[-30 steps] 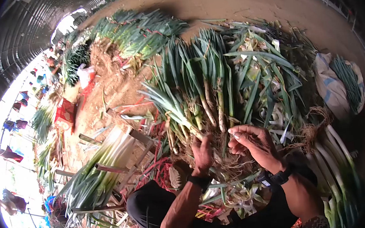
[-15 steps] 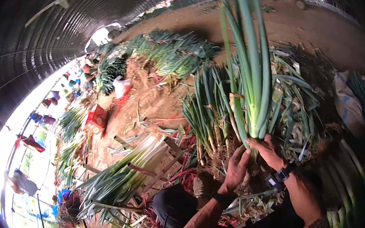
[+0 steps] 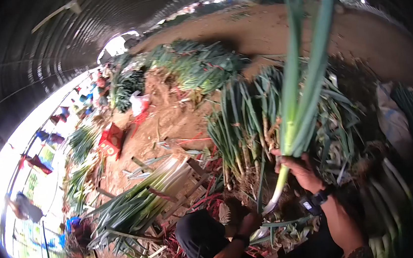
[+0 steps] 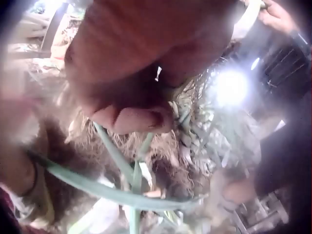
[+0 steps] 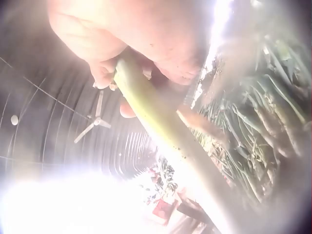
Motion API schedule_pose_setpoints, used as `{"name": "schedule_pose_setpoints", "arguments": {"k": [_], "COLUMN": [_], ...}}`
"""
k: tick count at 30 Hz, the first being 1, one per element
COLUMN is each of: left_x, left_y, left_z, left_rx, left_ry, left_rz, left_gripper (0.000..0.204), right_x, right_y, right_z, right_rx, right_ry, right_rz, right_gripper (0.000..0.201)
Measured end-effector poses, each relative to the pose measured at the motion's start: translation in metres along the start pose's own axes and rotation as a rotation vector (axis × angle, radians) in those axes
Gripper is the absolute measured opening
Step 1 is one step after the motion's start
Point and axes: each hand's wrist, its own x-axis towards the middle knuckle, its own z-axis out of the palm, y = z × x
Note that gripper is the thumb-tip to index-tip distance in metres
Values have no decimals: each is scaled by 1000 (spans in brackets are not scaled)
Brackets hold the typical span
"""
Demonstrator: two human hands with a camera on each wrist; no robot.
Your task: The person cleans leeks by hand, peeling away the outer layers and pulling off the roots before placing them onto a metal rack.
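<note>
We see a long leek (image 3: 290, 126) raised aslant before the person, its leaves pointing up and its white base pointing down, close to the left hand (image 3: 249, 223). The fingers of the right hand (image 3: 300, 170) curl round its pale green shank. The left fingers are curled; whether they pinch the green leaf (image 3: 261, 186) beside them we cannot tell. Behind, we note rooted leeks (image 3: 241, 130) standing in a row on the earth floor (image 3: 166, 125). Further left, a bundle of leeks (image 3: 141, 195) lies across a wooden rack (image 3: 195, 168), with a red box (image 3: 111, 139) beyond.
</note>
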Motion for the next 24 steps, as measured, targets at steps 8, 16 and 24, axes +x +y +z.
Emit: {"name": "schedule_pose_setpoints", "arguments": {"k": [8,16,24], "left_x": [34,34,58], "left_y": [62,101,107], "left_z": [-209,-301,-281], "left_rx": [-914,-1644,-1578], "left_ry": [25,-22,543], "left_rz": [-242,133,11], "left_gripper": [34,35,19], "right_x": [-1,4,11], "right_y": [4,11,47], "right_z": [8,26,10], "right_rx": [197,223,163], "right_ry": [26,5,132], "right_rz": [319,464,399], "right_gripper": [67,52,36]}}
